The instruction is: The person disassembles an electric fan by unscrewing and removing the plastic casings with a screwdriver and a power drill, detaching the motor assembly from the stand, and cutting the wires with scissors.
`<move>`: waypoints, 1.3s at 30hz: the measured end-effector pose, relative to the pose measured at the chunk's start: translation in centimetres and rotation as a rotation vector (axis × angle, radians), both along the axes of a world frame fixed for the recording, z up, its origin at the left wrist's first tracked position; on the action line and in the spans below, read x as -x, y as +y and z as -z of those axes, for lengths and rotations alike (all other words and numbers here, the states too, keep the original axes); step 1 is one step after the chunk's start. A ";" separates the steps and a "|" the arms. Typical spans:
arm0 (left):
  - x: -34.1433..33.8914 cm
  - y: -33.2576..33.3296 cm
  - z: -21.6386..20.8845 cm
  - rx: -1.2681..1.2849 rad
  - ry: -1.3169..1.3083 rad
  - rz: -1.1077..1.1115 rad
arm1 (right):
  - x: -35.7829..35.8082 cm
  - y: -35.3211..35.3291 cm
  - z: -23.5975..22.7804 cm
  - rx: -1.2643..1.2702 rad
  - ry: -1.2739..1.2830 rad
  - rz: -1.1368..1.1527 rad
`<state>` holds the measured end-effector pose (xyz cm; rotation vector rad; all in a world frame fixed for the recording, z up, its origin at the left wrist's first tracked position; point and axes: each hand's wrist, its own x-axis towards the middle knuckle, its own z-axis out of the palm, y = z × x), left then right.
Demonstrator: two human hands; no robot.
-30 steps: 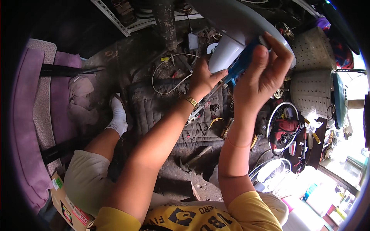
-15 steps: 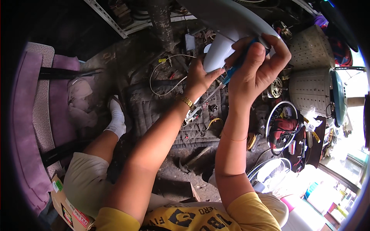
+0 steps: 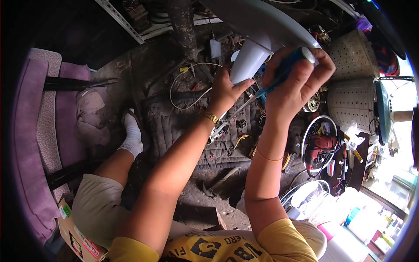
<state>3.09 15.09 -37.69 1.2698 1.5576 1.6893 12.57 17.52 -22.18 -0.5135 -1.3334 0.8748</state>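
Note:
My left hand (image 3: 224,91) is wrapped round the white tapered column (image 3: 249,62) of what looks like a fan stand. A broad round grey-white base (image 3: 275,26) spreads from the column's far end. In my right hand (image 3: 290,89) is a screwdriver (image 3: 286,67) with a translucent blue handle, gripped by curled fingers. Its metal shaft slants down to the left, past my left thumb, toward the parts below the column. Where the tip ends is hard to make out among the white and metal pieces (image 3: 219,129) there.
A dark quilted mat (image 3: 174,126) lies below, with a white cable (image 3: 171,94) looped over it. A hammer (image 3: 214,187) rests nearer me. To the right are a red power tool (image 3: 321,148) in a white ring, a fan grille (image 3: 305,192) and perforated drums (image 3: 351,98). A purple-cushioned seat (image 3: 30,144) stands left.
My right hand has shifted slightly right and turned, so the screwdriver handle's end faces up more. More of the white column shows. My left hand keeps its hold.

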 end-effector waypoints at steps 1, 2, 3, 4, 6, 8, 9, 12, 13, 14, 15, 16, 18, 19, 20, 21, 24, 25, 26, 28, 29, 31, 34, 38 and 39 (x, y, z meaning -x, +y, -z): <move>0.0 0.0 0.0 -0.016 -0.014 0.006 | 0.1 -0.3 -0.2 0.000 0.001 0.001; -0.1 0.2 0.1 -0.016 -0.014 0.008 | 0.0 -0.8 -0.5 0.023 -0.008 0.047; -0.1 0.3 0.4 0.013 -0.002 -0.004 | 0.0 -1.1 -0.7 0.048 -0.014 0.089; 0.0 0.4 0.8 0.042 0.010 -0.015 | -0.1 -1.2 -0.9 -0.008 -0.084 0.167; 0.4 0.4 1.6 0.048 -0.002 -0.016 | -0.7 -2.4 -2.1 0.173 -0.011 0.076; 1.0 0.3 2.5 0.053 -0.014 -0.019 | -1.1 -2.7 -1.9 0.417 0.106 -0.106; 1.0 0.4 2.5 0.070 0.008 -0.028 | -1.3 -2.3 -1.6 0.424 0.079 -0.108; 0.7 0.6 2.5 0.110 0.056 -0.085 | -0.9 -2.0 -0.6 0.027 0.139 -0.034; 0.5 0.5 2.5 0.134 0.083 -0.134 | -0.4 -1.4 -0.4 -0.059 0.031 0.114; 0.2 0.3 2.4 0.136 0.080 -0.130 | 0.1 -0.9 -0.1 -0.132 -0.066 0.267; 0.5 0.0 2.4 0.100 0.045 -0.102 | 0.3 -1.0 -0.7 -0.064 -0.117 0.207; 0.8 -0.1 2.4 0.065 0.008 -0.072 | 0.5 -1.2 -1.2 0.003 -0.174 0.150; 1.0 -0.2 2.5 0.087 0.022 -0.096 | 0.7 0.0 -1.3 -0.058 -0.194 0.187; 1.0 -0.1 2.6 0.110 0.032 -0.120 | 0.8 -0.4 -1.4 0.033 -0.127 0.148; 1.2 -0.2 2.7 0.109 0.033 -0.121 | 1.0 -0.8 -1.5 0.120 -0.051 0.110; 1.2 -0.1 2.7 0.140 0.059 -0.109 | 0.4 -0.6 -1.3 0.116 -0.056 0.114; 0.6 0.0 2.7 0.144 0.110 -0.109 | -1.0 -0.3 -1.0 0.328 0.180 -0.362; 0.6 0.0 2.8 0.119 0.141 -0.124 | -0.4 -0.4 -0.7 0.325 0.182 -0.363; 0.8 0.4 2.9 0.176 0.127 -0.090 | 0.6 -0.3 0.0 0.138 0.115 -0.177; 0.6 0.2 2.8 0.151 0.106 -0.088 | 0.6 -0.1 0.4 0.003 -0.001 0.031; 0.4 0.1 2.7 0.128 0.088 -0.089 | 0.6 0.0 0.6 -0.058 -0.054 0.144; 1.1 -0.3 2.4 0.157 0.108 -0.123 | 0.1 -1.2 -1.2 0.122 -0.095 -0.053; 0.8 -0.2 2.0 0.156 0.079 -0.124 | -0.8 -0.9 -1.7 0.300 0.054 -0.332; 0.6 -0.2 1.8 0.147 0.063 -0.112 | -1.2 -0.9 -0.4 0.264 0.152 -0.405; 0.7 -0.2 1.8 0.125 0.072 -0.138 | -0.9 -0.9 0.0 0.235 0.169 -0.405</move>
